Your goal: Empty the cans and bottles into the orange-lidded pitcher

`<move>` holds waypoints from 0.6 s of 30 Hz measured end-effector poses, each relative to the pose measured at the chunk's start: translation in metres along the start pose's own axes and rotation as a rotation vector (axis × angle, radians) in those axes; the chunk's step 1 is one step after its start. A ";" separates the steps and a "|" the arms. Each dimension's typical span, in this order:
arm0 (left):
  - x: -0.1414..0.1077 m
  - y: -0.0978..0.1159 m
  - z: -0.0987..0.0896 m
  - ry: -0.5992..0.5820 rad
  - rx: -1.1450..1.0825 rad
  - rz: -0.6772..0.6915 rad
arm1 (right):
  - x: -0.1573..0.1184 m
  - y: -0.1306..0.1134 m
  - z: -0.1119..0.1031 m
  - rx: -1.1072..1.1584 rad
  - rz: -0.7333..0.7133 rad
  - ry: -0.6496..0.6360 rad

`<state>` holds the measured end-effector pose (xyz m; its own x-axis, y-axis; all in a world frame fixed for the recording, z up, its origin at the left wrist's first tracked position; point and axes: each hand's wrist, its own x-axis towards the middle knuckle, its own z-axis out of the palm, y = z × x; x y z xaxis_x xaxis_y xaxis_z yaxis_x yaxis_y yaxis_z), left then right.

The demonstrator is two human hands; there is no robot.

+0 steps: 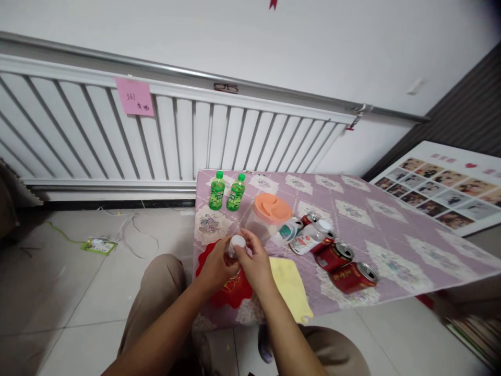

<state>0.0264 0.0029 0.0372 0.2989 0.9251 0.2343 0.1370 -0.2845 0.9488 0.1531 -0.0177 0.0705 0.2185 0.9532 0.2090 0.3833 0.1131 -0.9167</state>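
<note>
A small clear bottle with a white cap is held between both hands above a red scalloped mat. My left hand wraps around the bottle's body. The fingers and thumb of my right hand close around the bottle near its cap. Most of the body is hidden by my hands. Just beyond them stands a clear container with an orange lid. A yellow cloth lies to the right of the mat, partly under my right forearm.
Two green bottles stand at the table's back left. On the right lie several red cans and a white-capped bottle. The patterned tablecloth reaches toward a photo board. A radiator runs behind; a power strip lies on the floor.
</note>
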 end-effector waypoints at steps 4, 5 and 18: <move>-0.001 0.001 -0.001 -0.001 0.049 -0.019 | -0.007 -0.004 0.006 -0.071 -0.028 0.102; -0.001 0.001 -0.001 0.000 0.062 -0.022 | -0.010 -0.005 0.006 -0.074 -0.038 0.105; -0.004 -0.008 0.005 0.029 0.121 -0.067 | -0.052 0.083 -0.095 -0.719 0.066 0.173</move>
<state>0.0284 0.0004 0.0280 0.2578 0.9495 0.1787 0.2690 -0.2482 0.9306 0.2586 -0.0842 0.0154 0.3772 0.8871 0.2662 0.8443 -0.2113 -0.4924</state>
